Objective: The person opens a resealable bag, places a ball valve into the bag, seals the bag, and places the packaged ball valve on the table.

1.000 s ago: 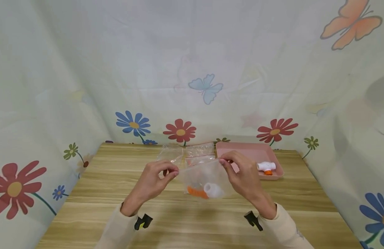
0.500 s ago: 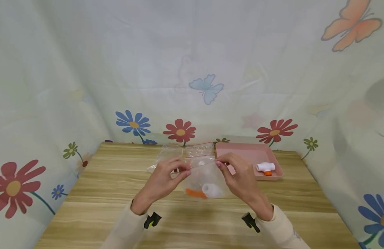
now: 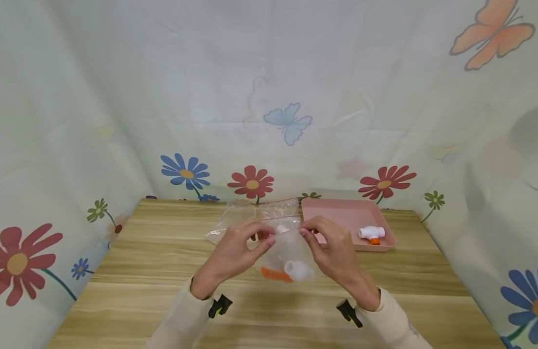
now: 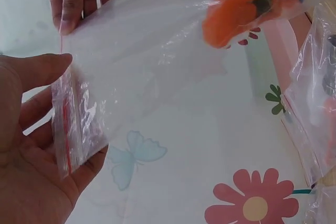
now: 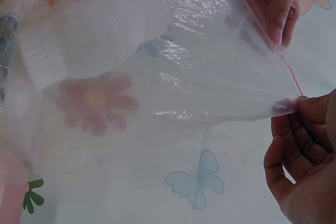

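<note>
A clear zip bag (image 3: 284, 249) with a red seal line hangs between my hands over the table. My left hand (image 3: 240, 247) pinches the top edge between thumb and fingers. At the other top corner, my right hand (image 3: 332, 245) pinches the edge with thumb and forefinger. Low in the bag lie an orange plastic piece (image 3: 276, 275) and a white, round-mouthed pipe fitting (image 3: 297, 270). In the left wrist view the orange piece (image 4: 236, 17) shows a dark part; in the right wrist view the white fitting (image 5: 84, 35) looks blurred through the plastic.
A pink tray (image 3: 334, 208) stands at the back right, holding a white valve (image 3: 371, 232) with an orange part. More clear plastic bags (image 3: 238, 213) lie at the back middle of the wooden table (image 3: 164, 271). A flowered curtain (image 3: 207, 97) closes off the back and sides.
My left hand has moved right along the bag's top edge, closer to my right hand. My right hand has shifted slightly left. The bag's contents still hang at the bottom.
</note>
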Demonstrator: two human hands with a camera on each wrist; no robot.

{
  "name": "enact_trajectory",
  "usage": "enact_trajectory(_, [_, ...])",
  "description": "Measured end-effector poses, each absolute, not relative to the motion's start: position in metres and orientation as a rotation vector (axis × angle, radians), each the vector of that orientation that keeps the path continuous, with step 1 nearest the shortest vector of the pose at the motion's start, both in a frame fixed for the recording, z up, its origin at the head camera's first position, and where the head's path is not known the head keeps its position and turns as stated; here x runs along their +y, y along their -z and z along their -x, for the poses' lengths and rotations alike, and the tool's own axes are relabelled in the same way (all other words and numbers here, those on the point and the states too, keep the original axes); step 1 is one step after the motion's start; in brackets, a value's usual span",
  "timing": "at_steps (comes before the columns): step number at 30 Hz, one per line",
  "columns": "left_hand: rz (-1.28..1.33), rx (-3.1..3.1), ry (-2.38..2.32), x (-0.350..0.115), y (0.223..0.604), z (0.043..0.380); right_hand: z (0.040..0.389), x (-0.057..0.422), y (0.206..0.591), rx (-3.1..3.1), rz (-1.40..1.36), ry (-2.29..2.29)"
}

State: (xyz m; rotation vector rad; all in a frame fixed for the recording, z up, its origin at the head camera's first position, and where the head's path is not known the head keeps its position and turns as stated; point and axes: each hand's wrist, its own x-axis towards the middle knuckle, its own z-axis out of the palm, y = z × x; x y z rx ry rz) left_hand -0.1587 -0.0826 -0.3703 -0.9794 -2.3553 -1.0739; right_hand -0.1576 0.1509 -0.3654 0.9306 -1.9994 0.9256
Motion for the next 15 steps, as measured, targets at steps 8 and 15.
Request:
enact_trajectory(8, [1.027,-2.278,0.973,-0.0741,0.3663,0.1588,0.1571,0.1476,0.3677,-2.010,-0.924,-0.924])
enact_trajectory(15, [0.988,-2.348,0.997,-0.0764,0.3693,0.1596,0.1584,0.1505,0.3695,-1.997,-0.921,-0.928])
